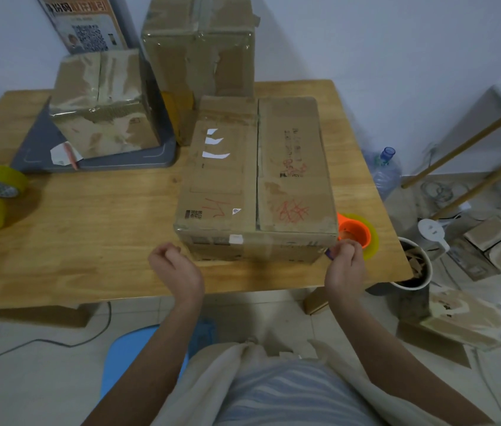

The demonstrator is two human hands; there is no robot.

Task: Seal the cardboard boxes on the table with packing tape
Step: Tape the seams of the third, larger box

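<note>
The big box (255, 176) sits on the bench (89, 216), flaps closed. The right hand (346, 265) pinches something small and purple by the tape roll (358, 233). The left hand (175, 265) is curled, holding nothing. Next, tape likely goes along the middle seam.

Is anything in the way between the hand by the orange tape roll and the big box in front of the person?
Nothing visible. The right hand is at the near right corner of the flat cardboard box, pinching something small and dark. The tape dispenser with the orange core sits just behind that hand, beside the box, not between them.
</note>
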